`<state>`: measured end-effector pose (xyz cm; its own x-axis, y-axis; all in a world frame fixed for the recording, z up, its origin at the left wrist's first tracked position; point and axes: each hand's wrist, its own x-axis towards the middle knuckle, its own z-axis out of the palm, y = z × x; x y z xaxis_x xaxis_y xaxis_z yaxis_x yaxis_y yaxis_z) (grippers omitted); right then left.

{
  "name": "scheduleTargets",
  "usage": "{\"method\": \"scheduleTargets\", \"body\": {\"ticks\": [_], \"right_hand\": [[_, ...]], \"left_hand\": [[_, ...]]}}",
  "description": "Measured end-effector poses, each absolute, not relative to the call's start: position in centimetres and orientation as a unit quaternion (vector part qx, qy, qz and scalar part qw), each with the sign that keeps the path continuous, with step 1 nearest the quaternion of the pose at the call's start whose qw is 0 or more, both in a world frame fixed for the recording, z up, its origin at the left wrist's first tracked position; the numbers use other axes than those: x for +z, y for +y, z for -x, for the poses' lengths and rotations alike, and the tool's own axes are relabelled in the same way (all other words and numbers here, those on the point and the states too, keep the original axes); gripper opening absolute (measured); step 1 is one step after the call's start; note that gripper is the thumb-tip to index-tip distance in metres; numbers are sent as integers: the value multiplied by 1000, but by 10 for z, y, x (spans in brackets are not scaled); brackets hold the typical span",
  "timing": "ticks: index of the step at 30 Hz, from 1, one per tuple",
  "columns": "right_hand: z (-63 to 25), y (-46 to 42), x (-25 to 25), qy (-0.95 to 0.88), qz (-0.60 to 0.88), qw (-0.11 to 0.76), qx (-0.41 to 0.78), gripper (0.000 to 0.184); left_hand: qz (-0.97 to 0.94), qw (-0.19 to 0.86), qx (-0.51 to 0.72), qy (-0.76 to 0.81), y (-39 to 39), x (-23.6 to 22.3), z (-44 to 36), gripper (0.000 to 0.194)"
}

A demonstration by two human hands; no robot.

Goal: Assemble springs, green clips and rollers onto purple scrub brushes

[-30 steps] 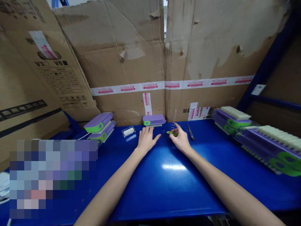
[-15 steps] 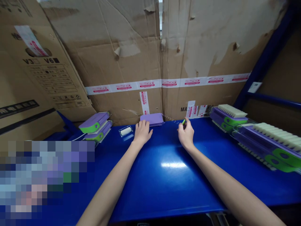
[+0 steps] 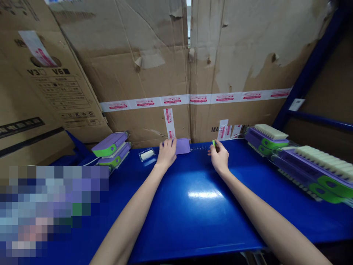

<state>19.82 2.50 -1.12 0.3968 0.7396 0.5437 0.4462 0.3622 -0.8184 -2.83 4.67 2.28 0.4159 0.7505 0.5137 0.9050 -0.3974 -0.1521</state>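
Observation:
My left hand (image 3: 167, 152) is closed over the left end of a purple brush block (image 3: 183, 146) at the back of the blue table. The block's flat purple face shows, and the fingers hide the rest. To its right, my right hand (image 3: 220, 156) pinches a small bright green piece (image 3: 213, 143) between thumb and fingers. A clear, scalloped plastic strip (image 3: 201, 148) runs between the block and that hand; whether it is joined to the green piece I cannot tell. Left of my left hand lies a small clear case (image 3: 147, 154) with a white roll-like piece inside.
Stacked purple and green brushes with cream bristles stand at left (image 3: 110, 144) and right (image 3: 317, 171). Tall cardboard sheets (image 3: 154, 81) wall off the back of the blue table (image 3: 204, 221). A blue metal post (image 3: 311, 66) rises at right. The lower left is pixelated.
My right hand has moved slightly right and raised the green piece upright. My left hand has gone from lying spread by the brush block to gripping it. The dark screwdriver is no longer visible.

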Motion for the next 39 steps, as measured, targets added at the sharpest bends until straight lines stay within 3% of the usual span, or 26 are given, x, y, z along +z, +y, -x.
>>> {"method": "scheduleTargets", "body": {"ticks": [5,15,24,31,39], "right_hand": [[-184,16,-3,-509,491,677,203,52],[-156,-14,14,-659,418,625,-16,41],[-152,-17,18,-721,356,590,-67,34],[-148,-17,15,-816,297,489,-82,31],[-153,-16,14,-786,308,533,-60,33]], "left_hand": [[809,205,-226,-503,40,15,37,59],[771,174,-347,-505,27,4,32,53],[737,153,-365,-548,13,0,7,48],[772,97,-298,-553,10,7,17,51],[771,78,-378,-506,17,-2,21,57]]}}
